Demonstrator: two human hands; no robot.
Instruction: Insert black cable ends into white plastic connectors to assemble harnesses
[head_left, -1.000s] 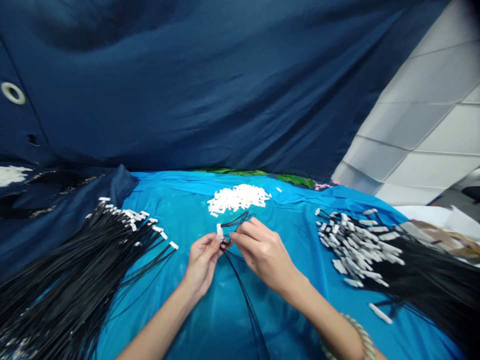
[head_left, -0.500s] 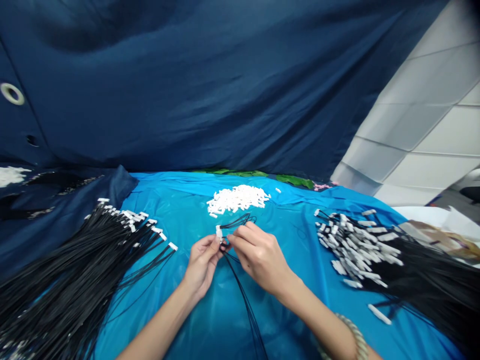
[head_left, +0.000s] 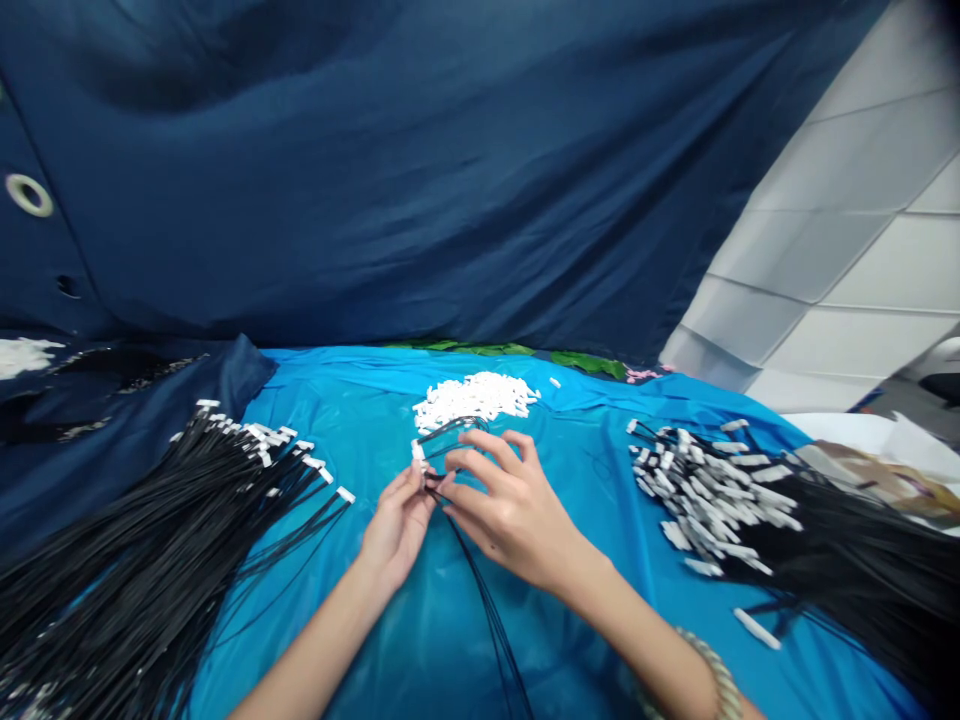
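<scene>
My left hand [head_left: 397, 525] pinches a bunch of thin black wires [head_left: 480, 610] close to a small white connector [head_left: 417, 452] at their ends. My right hand [head_left: 510, 510] curves over the same wires, its fingertips beside the left hand. A heap of loose white connectors [head_left: 474, 398] lies just beyond both hands on a bright blue plastic sheet [head_left: 592, 620]. To my left is a large bundle of black wires with white ends [head_left: 180, 520]. To my right lies a similar bundle [head_left: 712, 490].
A dark blue cloth [head_left: 375, 180] hangs behind the sheet and folds over its left side. Pale tiled panels [head_left: 847, 270] fill the upper right. A green strip [head_left: 510, 352] edges the far side. One white connector [head_left: 756, 628] lies apart at lower right.
Both hands and the white connector have shifted slightly left. My right hand's fingers now spread wider over the wires.
</scene>
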